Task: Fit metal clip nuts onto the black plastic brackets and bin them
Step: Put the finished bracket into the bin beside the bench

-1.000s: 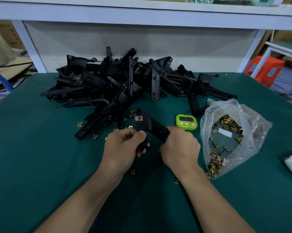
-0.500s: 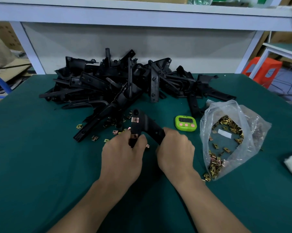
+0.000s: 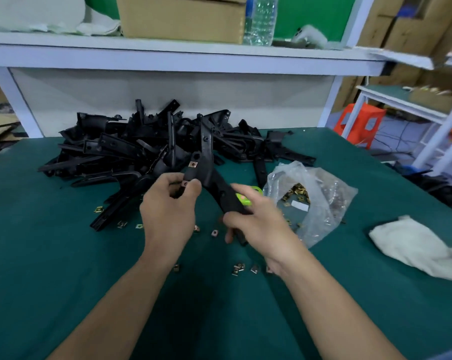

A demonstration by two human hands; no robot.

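The left hand [image 3: 169, 211] pinches a clip nut [image 3: 185, 183], apparently seated, on the bracket [image 3: 214, 183], whose 5 o'clock end the right hand [image 3: 258, 222] grips; binning should follow.

White cloth [image 3: 414, 248] on green tabletop [image 3: 50, 255], right side. Cardboard box [image 3: 180, 19] beside water bottle [image 3: 260, 20] on shelf [image 3: 167, 55]. Orange stool [image 3: 360, 123] beyond tabletop's right edge.
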